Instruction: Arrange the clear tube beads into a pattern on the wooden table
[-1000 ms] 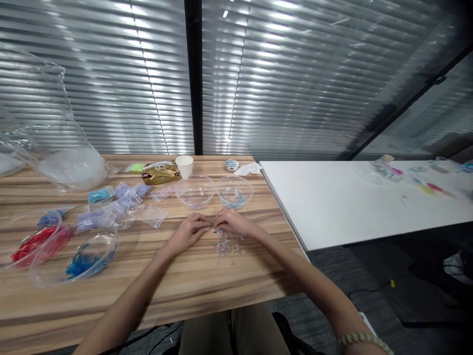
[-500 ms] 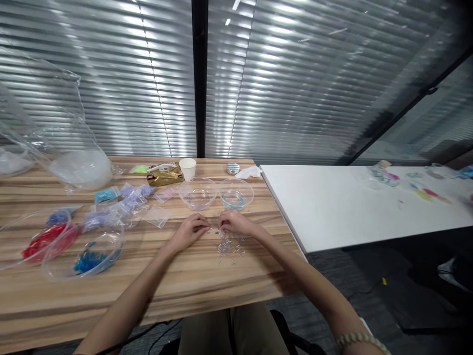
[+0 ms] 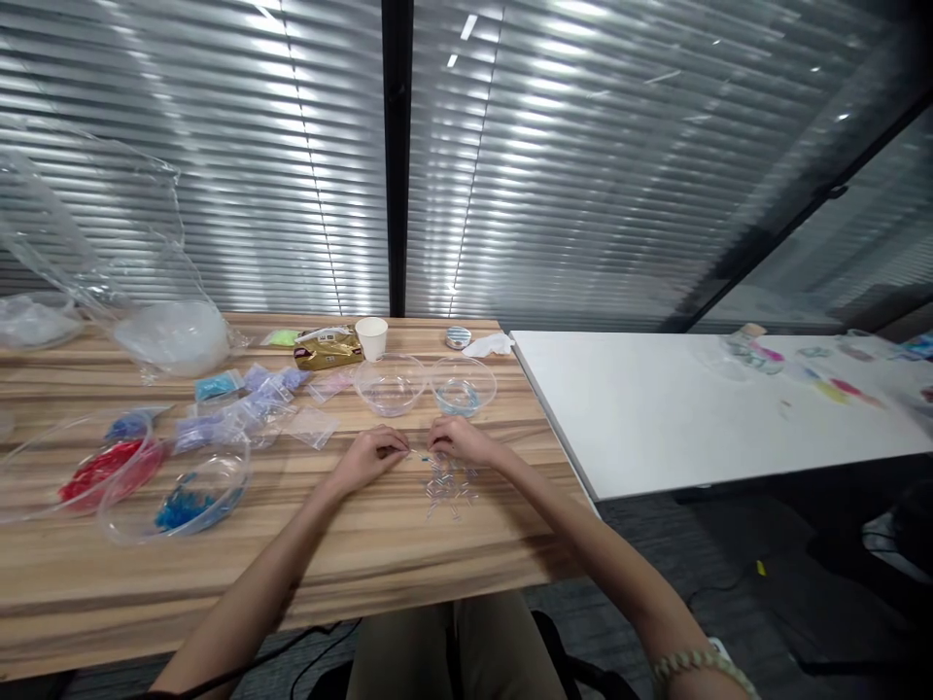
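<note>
Just above the wooden table [image 3: 350, 574], my left hand [image 3: 373, 457] is closed in a pinch on one end of a thin thread [image 3: 415, 452]. Opposite it, my right hand [image 3: 453, 440] pinches at the other side, with a tiny blue piece [image 3: 426, 459] between the hands. What the right fingertips hold is too small to make out. Below and beside the right hand lies a loose pile of small clear tube pieces [image 3: 450, 486]. Two clear bowls stand behind the hands: the left bowl [image 3: 391, 387], and the right bowl [image 3: 464, 389] with pale blue pieces inside.
At the left are a bowl of blue pieces [image 3: 182, 506], a bowl of red pieces [image 3: 102, 474] and small bags [image 3: 255, 406]. Behind stand a gold packet [image 3: 328, 350], a paper cup [image 3: 372, 338], a round tin [image 3: 458, 337] and a tissue [image 3: 490, 345]. A white table [image 3: 656, 418] adjoins on the right.
The view has shifted slightly. Both hands stay close together in nearly the same pinching pose, with no clear change in what they hold.
</note>
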